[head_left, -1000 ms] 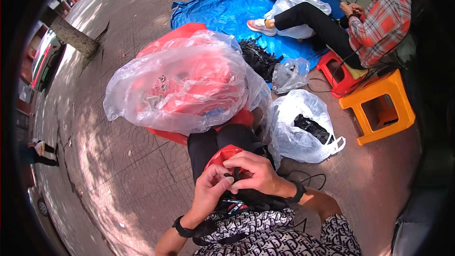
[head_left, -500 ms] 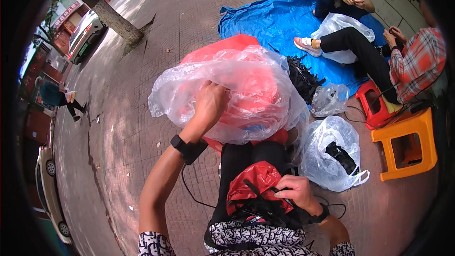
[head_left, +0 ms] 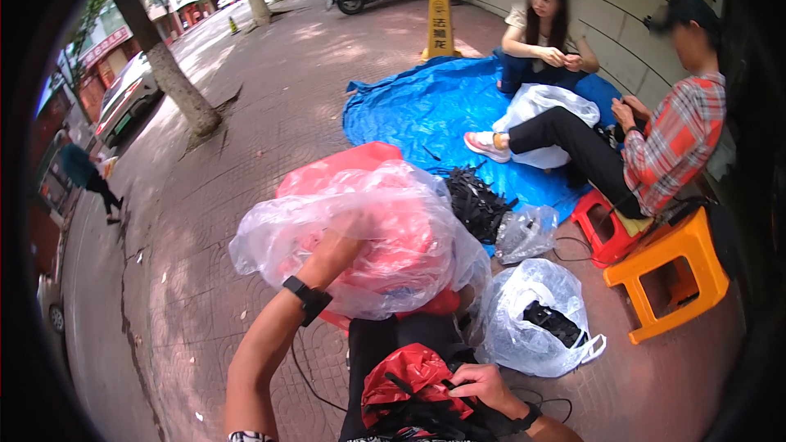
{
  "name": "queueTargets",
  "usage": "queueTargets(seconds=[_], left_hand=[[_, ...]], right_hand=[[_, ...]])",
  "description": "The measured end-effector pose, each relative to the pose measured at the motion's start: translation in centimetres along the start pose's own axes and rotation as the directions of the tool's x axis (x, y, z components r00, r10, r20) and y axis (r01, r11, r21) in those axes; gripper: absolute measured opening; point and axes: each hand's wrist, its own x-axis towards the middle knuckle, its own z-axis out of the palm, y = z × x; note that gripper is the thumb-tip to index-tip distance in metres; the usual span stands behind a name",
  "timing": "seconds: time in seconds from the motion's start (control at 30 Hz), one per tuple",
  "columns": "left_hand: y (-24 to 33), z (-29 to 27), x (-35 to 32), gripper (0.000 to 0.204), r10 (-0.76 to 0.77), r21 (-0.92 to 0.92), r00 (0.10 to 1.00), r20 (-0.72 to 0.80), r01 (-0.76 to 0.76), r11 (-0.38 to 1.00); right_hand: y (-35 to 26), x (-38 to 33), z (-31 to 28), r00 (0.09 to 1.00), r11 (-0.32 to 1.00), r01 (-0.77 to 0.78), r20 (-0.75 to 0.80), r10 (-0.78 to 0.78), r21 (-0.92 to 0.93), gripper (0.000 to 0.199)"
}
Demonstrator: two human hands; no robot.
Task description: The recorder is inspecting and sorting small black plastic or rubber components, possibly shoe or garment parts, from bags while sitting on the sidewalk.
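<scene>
My left hand (head_left: 350,227) reaches to the mouth of a big clear plastic bag (head_left: 274,217). Its fingers are smeared by motion and partly behind the film. Red material (head_left: 393,237) shows through this bag, which stands in front of my knees. On my lap lies a red plastic bag (head_left: 417,367) with several black straps (head_left: 422,411) in it and over it. My right hand (head_left: 483,385) pinches a black strap (head_left: 453,386) at the right side of the red bag.
Black strips (head_left: 476,206) lie heaped on the blue tarp (head_left: 401,110), beside a small clear bag (head_left: 526,233). A clear bag with black contents (head_left: 512,331), a red stool (head_left: 602,229) and an orange stool (head_left: 647,282) are right. Two people (head_left: 544,41) sit beyond. A cable (head_left: 307,381) crosses the paving.
The view has tilted up and shifted right, so the scene sits lower and further left. My left hand still works at the clear bag; my right hand keeps its pinch on the strap.
</scene>
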Motion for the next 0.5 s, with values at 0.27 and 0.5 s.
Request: queueTargets(seconds=[0.27, 0.5], left_hand=[[-2.9, 2.6, 1.8, 0.017, -0.534, -0.588, 0.845, 0.033, 0.448, 0.673], [-2.4, -0.7, -1.9, 0.020, -0.637, -0.787, 0.495, 0.590, 0.178, -0.591]], right_hand=[[-1.6, -2.0, -0.5, 0.952, 0.960, -0.269, -0.132, 0.277, 0.071, 0.012], [-3.4, -0.7, 0.7, 0.940, 0.940, -0.324, -0.077, 0.333, 0.111, 0.011]])
